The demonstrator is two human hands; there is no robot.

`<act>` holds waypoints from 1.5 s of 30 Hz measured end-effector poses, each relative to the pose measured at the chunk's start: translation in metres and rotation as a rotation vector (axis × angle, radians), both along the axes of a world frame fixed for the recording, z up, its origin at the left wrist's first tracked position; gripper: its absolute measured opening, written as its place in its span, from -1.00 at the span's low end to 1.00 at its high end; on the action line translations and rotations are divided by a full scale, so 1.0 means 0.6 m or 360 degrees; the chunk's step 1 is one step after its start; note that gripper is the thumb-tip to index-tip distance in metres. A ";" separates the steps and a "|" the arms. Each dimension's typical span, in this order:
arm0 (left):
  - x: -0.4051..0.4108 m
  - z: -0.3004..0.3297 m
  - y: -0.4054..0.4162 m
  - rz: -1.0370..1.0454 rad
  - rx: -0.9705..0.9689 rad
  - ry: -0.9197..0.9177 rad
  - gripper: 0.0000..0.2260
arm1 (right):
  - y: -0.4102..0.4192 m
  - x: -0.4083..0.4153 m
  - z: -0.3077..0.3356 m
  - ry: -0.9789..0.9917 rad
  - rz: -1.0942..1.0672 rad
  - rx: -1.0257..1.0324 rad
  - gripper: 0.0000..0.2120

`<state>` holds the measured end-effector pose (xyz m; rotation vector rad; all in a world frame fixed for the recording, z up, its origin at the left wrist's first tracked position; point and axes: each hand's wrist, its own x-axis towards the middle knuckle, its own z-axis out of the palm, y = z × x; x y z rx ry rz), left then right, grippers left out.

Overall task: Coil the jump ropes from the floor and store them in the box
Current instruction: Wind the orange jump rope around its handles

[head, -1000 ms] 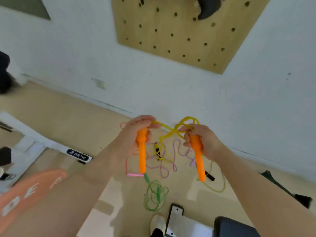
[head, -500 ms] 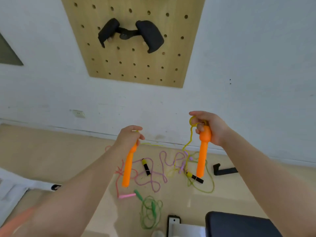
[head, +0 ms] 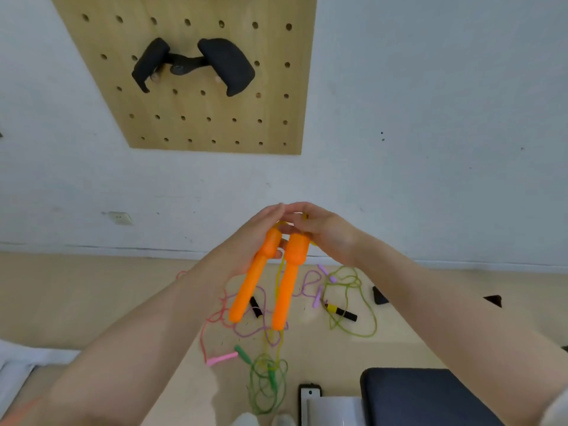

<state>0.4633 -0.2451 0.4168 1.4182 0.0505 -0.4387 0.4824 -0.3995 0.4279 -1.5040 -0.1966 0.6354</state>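
Rope (head: 278,287), light and limp, dangled as left hand (head: 252,241) and right hand (head: 322,235) gripped its stiff orange handles (head: 287,287), best holds.

Light wooden floor (head: 76,302) met white wall. On it lay tangled jump ropes: pink rope (head: 212,339) with pink handle, purple rope (head: 307,287), olive-yellow rope (head: 365,321) with black-and-yellow handles (head: 339,313), green rope (head: 267,385) coiled loosely nearest camera. Small black object (head: 379,296) lay near olive-yellow rope, toward wall.
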 end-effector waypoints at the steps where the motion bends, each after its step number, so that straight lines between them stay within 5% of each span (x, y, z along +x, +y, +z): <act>1: -0.001 0.003 -0.001 -0.0055 0.0083 -0.0014 -0.77 | 0.000 -0.006 0.001 -0.0050 0.0036 -0.0090 -0.75; 7: -0.013 0.003 -0.017 -0.0223 0.0447 -0.0168 -0.39 | -0.004 -0.029 -0.017 -0.0101 0.0139 -0.0169 -0.43; 11: -0.032 0.005 -0.024 -0.0175 0.0456 -0.0253 -0.41 | -0.002 -0.047 -0.019 -0.0027 0.0199 -0.0190 -0.20; 17: -0.063 0.012 0.023 -0.0200 0.0676 -0.0234 -0.49 | -0.015 -0.042 0.010 -0.0370 0.0105 -0.0632 -0.76; 20: -0.085 0.030 0.054 -0.0379 0.0687 -0.0262 -0.58 | -0.012 -0.052 0.001 -0.0759 0.0261 -0.1058 -0.67; 23: -0.106 0.049 0.084 -0.0553 0.0658 -0.0237 -0.61 | 0.023 -0.078 -0.010 -0.0653 0.0473 -0.0890 -0.48; 27: -0.131 0.067 0.123 -0.0686 0.0736 -0.0265 -0.64 | 0.084 -0.117 -0.020 -0.0464 0.0559 -0.0827 -0.89; 29: -0.141 0.063 0.139 -0.0444 0.0819 -0.0360 -0.67 | 0.102 -0.135 -0.030 -0.0400 0.0355 -0.0738 -0.74; 32: -0.156 0.038 0.163 0.0212 0.0763 -0.0424 -0.74 | 0.118 -0.160 -0.033 -0.0286 0.0106 -0.0566 -0.78; 34: -0.170 0.019 0.171 0.0500 0.0605 -0.0401 -0.77 | 0.130 -0.181 -0.022 -0.0231 0.0190 -0.0523 -0.80; 40: -0.208 0.012 0.149 0.0999 0.0198 -0.0206 -0.84 | 0.183 -0.261 -0.019 -0.0076 0.0451 -0.0314 -0.44; 45: -0.252 0.007 0.127 0.1144 -0.0008 -0.0163 -0.87 | 0.201 -0.299 -0.037 0.0029 0.0200 -0.0281 -0.74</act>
